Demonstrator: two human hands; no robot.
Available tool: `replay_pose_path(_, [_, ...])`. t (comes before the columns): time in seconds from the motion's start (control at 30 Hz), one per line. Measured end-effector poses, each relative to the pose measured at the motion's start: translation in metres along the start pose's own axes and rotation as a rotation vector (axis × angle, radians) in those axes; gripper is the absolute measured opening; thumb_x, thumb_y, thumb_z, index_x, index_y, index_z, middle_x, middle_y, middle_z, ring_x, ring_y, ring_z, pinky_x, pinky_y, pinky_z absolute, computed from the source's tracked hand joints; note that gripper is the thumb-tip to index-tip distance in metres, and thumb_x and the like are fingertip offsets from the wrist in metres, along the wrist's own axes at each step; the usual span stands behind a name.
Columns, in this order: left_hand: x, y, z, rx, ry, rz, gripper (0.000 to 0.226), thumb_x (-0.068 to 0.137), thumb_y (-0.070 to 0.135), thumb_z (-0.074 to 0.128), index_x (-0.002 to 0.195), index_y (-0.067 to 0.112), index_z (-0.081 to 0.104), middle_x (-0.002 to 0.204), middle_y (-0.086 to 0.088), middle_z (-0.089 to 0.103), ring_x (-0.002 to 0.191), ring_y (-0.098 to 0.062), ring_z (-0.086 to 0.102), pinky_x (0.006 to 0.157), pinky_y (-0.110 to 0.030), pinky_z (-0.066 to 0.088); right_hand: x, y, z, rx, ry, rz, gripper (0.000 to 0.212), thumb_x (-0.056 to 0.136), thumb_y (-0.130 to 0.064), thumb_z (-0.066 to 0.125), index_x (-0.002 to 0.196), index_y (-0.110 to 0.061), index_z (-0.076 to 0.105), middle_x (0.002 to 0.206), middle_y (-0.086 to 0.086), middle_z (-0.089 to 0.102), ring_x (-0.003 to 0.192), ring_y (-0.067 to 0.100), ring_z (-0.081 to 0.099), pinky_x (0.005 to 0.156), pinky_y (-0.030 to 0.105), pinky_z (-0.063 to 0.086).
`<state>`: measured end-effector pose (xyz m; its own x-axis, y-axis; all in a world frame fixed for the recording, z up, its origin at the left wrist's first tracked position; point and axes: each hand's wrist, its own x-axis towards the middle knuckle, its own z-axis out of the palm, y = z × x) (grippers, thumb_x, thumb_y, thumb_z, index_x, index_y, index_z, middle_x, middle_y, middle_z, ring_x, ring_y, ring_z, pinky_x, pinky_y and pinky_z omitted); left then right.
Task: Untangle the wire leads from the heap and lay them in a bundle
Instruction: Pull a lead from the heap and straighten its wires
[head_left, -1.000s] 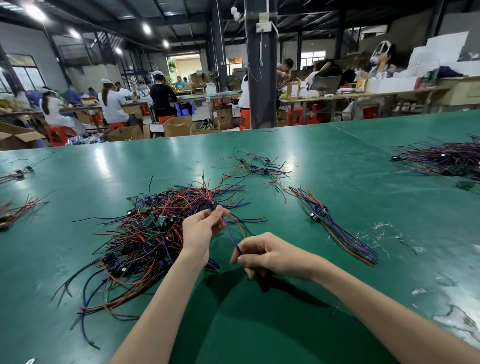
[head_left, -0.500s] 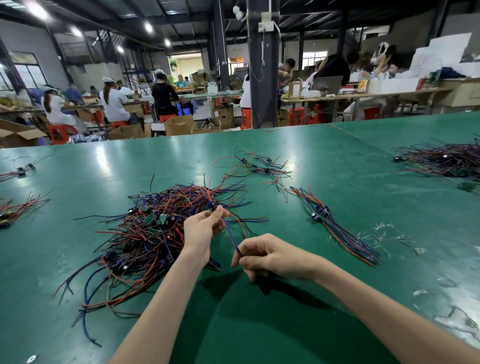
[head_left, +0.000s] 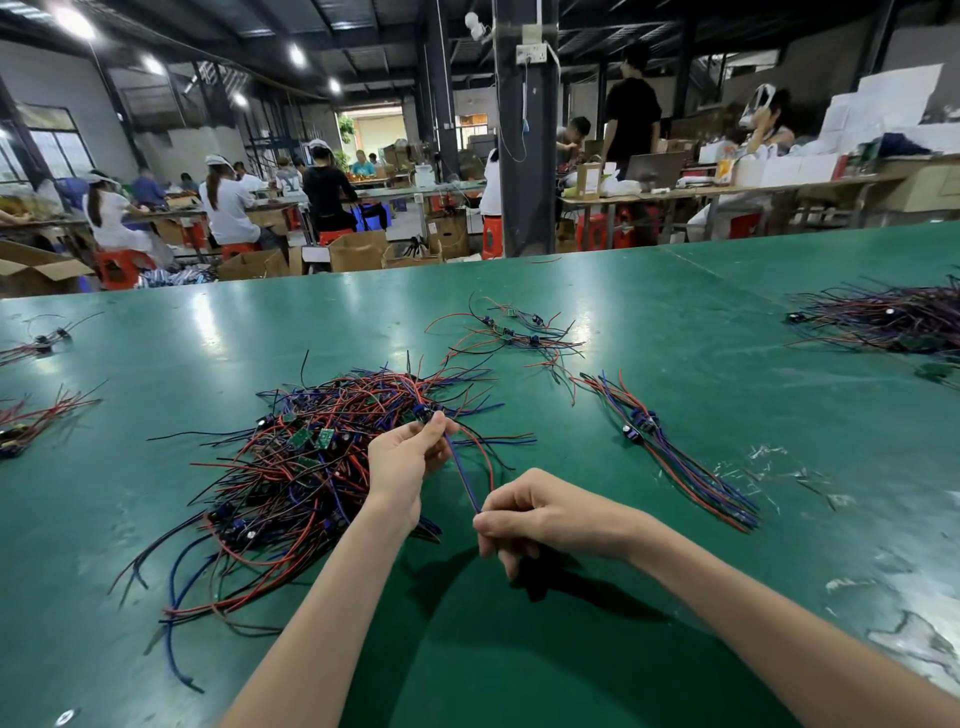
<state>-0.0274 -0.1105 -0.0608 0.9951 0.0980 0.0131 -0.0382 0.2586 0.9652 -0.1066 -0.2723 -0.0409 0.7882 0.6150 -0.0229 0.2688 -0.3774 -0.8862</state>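
Note:
A tangled heap (head_left: 291, 467) of red, blue and black wire leads with small green boards lies on the green table (head_left: 675, 332), left of centre. At the heap's right edge my left hand (head_left: 410, 457) pinches the component end of one wire lead (head_left: 462, 475). The blue wire of that lead runs down to my right hand (head_left: 540, 514), which pinches its lower end just above the table. A red wire of the same lead loops beside it. To the right lies a straightened bundle (head_left: 670, 452) of leads.
A loose cluster of leads (head_left: 514, 332) lies beyond the heap. Another large pile (head_left: 893, 317) sits at the far right, and small groups of leads (head_left: 36, 421) at the left edge. Beyond the table's far edge, people work at benches among cardboard boxes.
Both hands keep the same grip on the lead, and the blue wire stays stretched between them. Only the view has shifted slightly.

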Motion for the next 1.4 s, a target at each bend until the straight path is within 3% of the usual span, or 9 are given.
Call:
replay_pose_path(0.33, [0.0,0.002,0.0,-0.008,-0.012,-0.019,0.024,0.087,0.016,0.065,0.065,0.01,0.073,0.073,-0.009,0.061,0.052,-0.005,0.052,0.054,-0.016,0.05,0.001,0.002,-0.007,-0.102,0.033,-0.044,0.022,0.096,-0.005,0.049,0.078,-0.009,0.062,0.061,0.003,0.062,0.048,0.001,0.049,0.052,0.014,0.039])
replay_pose_path(0.53, [-0.002,0.004,0.002,-0.034,-0.01,-0.038,0.025,0.087,0.015,0.065,0.063,0.01,0.072,0.067,-0.004,0.065,0.05,-0.005,0.049,0.052,-0.017,0.049,0.001,0.005,-0.012,-0.119,0.034,-0.048,0.033,0.095,-0.005,0.048,0.069,-0.023,0.059,0.062,0.003,0.062,0.06,0.016,0.055,0.055,0.018,0.04])
replay_pose_path(0.67, [-0.003,0.005,0.002,-0.028,-0.009,-0.038,0.022,0.088,0.016,0.065,0.068,0.007,0.07,0.071,-0.005,0.064,0.049,-0.004,0.047,0.051,-0.016,0.048,-0.002,0.003,-0.014,-0.081,-0.005,0.012,0.029,0.098,-0.013,0.048,0.072,-0.018,0.06,0.056,-0.007,0.062,0.053,0.007,0.05,0.056,0.019,0.041])
replay_pose_path(0.8, [-0.003,0.007,0.002,-0.021,-0.016,-0.036,0.019,0.088,0.017,0.064,0.071,0.009,0.069,0.076,-0.008,0.059,0.049,-0.004,0.047,0.051,-0.016,0.048,-0.002,0.002,-0.017,0.042,-0.027,0.108,0.029,0.096,-0.013,0.049,0.07,-0.012,0.062,0.053,-0.003,0.061,0.045,0.007,0.045,0.05,0.017,0.039])
replay_pose_path(1.0, [-0.003,0.009,0.001,-0.03,0.036,-0.029,0.013,0.087,0.017,0.066,0.077,0.009,0.071,0.06,0.003,0.052,0.052,-0.006,0.044,0.053,-0.016,0.048,0.0,0.008,-0.025,0.202,0.04,0.305,0.032,0.092,-0.013,0.049,0.063,-0.009,0.061,0.044,0.003,0.058,0.032,0.006,0.039,0.035,0.014,0.029])
replay_pose_path(1.13, [-0.006,0.009,0.004,-0.045,0.02,0.002,0.015,0.087,0.015,0.065,0.075,0.01,0.071,0.06,0.006,0.058,0.054,-0.005,0.044,0.054,-0.016,0.047,-0.001,0.009,-0.028,0.214,-0.019,0.36,0.03,0.094,-0.014,0.048,0.067,-0.009,0.061,0.046,0.0,0.059,0.033,0.003,0.04,0.032,0.013,0.028])
replay_pose_path(1.33, [-0.01,0.014,0.006,-0.105,-0.033,0.013,0.014,0.087,0.013,0.065,0.075,0.009,0.071,0.064,0.003,0.06,0.052,-0.004,0.046,0.054,-0.016,0.048,-0.004,0.005,-0.036,0.175,-0.184,0.375,0.026,0.095,-0.032,0.05,0.086,-0.012,0.064,0.063,0.003,0.064,0.035,0.004,0.035,0.031,0.014,0.018])
replay_pose_path(1.4, [-0.013,0.016,0.009,-0.108,-0.064,0.005,0.013,0.087,0.013,0.064,0.077,0.007,0.07,0.064,0.002,0.058,0.052,-0.004,0.046,0.053,-0.015,0.049,-0.006,0.006,-0.043,0.189,-0.225,0.404,0.041,0.088,-0.05,0.05,0.096,-0.013,0.064,0.073,0.008,0.065,0.033,0.005,0.032,0.029,0.014,0.014])
